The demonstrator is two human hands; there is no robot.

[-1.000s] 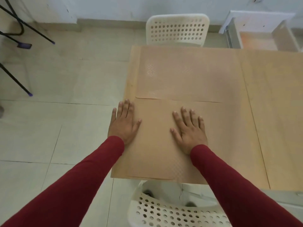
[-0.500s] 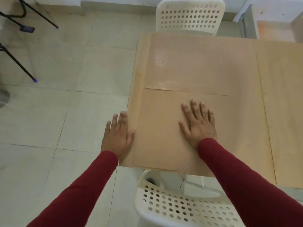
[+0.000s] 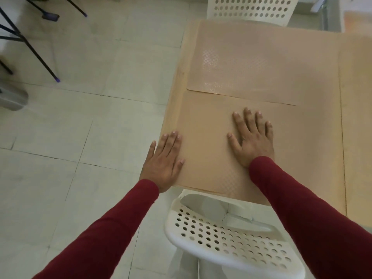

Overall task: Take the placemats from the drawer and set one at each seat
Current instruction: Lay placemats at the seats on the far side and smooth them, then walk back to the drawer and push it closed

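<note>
Two tan placemats lie on the light wooden table (image 3: 358, 137). The near placemat (image 3: 209, 141) reaches the table's front edge by the near white chair (image 3: 231, 238). The far placemat (image 3: 261, 67) lies by the far white chair (image 3: 251, 9). My right hand (image 3: 251, 137) rests flat, fingers spread, on the near placemat. My left hand (image 3: 164, 162) lies flat at the table's left edge, fingertips on the placemat's left border, palm partly off the table. Neither hand grips anything.
An open white drawer (image 3: 342, 19) stands at the far right behind the table. Black tripod legs (image 3: 38, 55) and a grey object (image 3: 12, 99) stand on the tiled floor at left. Open floor lies left of the table.
My left hand slid off the placemat to the table's left edge, then came back a little onto its border. My right hand stayed flat. The view tilted down.
</note>
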